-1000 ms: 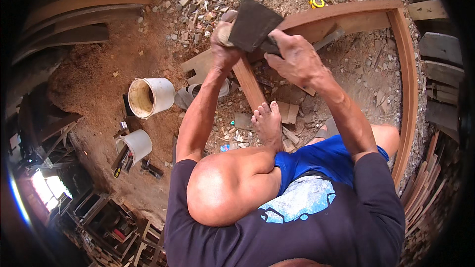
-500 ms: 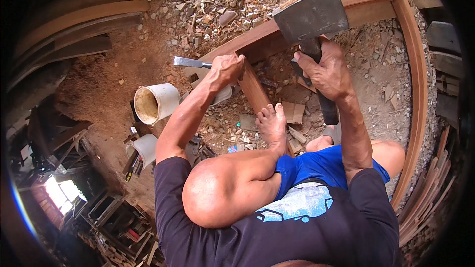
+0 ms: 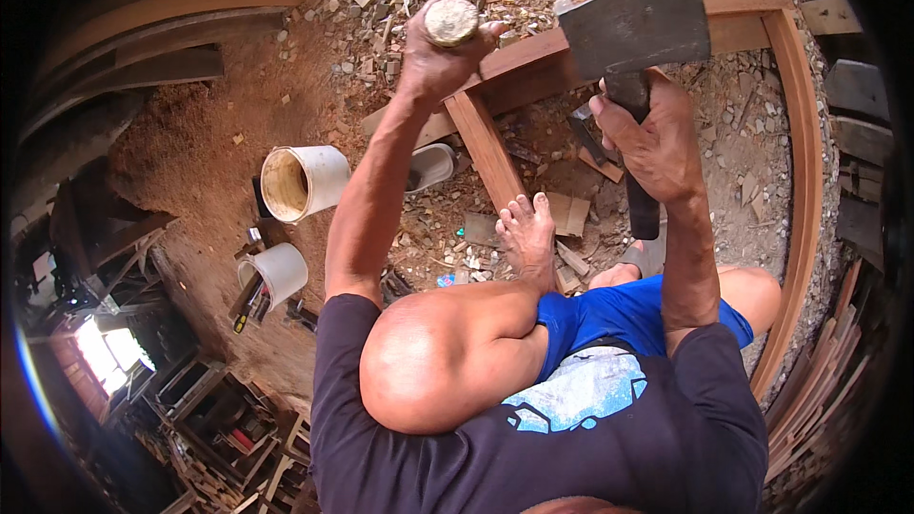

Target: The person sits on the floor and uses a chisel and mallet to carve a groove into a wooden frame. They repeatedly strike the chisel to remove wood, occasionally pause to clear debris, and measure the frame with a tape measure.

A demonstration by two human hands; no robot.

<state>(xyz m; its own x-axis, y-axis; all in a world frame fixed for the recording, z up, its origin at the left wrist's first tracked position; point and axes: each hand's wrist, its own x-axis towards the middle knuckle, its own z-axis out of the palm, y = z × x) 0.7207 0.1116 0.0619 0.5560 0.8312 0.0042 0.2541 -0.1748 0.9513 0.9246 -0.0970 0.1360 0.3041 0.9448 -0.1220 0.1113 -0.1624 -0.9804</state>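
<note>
My left hand (image 3: pixel 427 65) is wrapped round a chisel, raised near the far left corner of a reddish wooden frame (image 3: pixel 524 57). Only the round, pale butt of the chisel handle (image 3: pixel 451 22) shows, facing up; its blade is hidden below my fist. In my right hand (image 3: pixel 659 138) is a mallet with a big dark block head (image 3: pixel 636 24), held up over the frame's far rail with its black handle pointing back toward me. My bare foot (image 3: pixel 526 238) rests at the near end of the frame's short crosspiece (image 3: pixel 484 148).
Two white buckets, one larger (image 3: pixel 319 181) and one smaller (image 3: pixel 284 271), lie to the left, with hand tools by the smaller one. A sandal (image 3: pixel 433 165) is near the crosspiece. Gravel and wood scraps cover the ground. Stacked timber (image 3: pixel 195 9) lines the left and right sides.
My left hand has moved up and away, and the chisel has turned from blade pointing left to handle butt facing up. The mallet has shifted slightly right.
</note>
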